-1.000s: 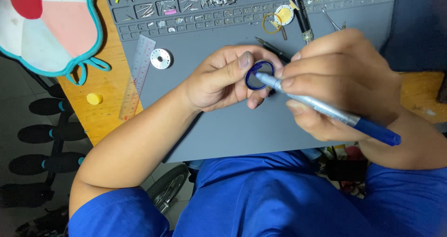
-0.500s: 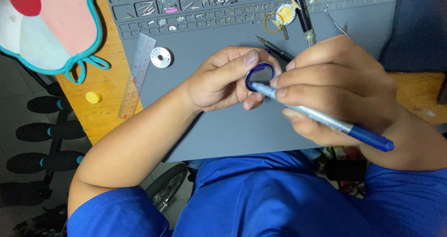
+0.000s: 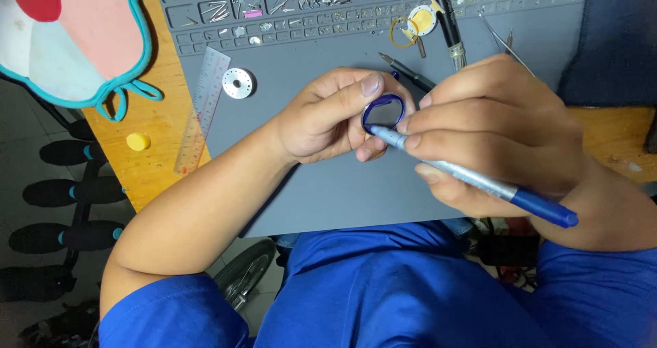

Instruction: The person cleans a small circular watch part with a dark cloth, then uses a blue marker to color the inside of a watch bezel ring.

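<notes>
Above the grey work mat [image 3: 328,190] on the desk, the right hand [image 3: 493,129] grips a blue-capped pen-like tool [image 3: 472,177], its long axis slanting tip-up-left into the blue ring [image 3: 383,113]. The left hand [image 3: 328,119] pinches that ring. A clear ruler [image 3: 200,108] and metal disc [image 3: 237,83] lie apart at left.

Your left hand [image 3: 328,119] covers the lower rim of the blue ring [image 3: 383,112]; what sits inside the ring is too small to tell. Your right hand [image 3: 493,129] hides the middle of the pen-like tool [image 3: 472,175], and where its tip meets the ring is unclear. Small metal parts in the mat's [image 3: 328,190] top compartments run off the upper edge. The pink and white pad [image 3: 68,33] is cut at the left corner.
</notes>
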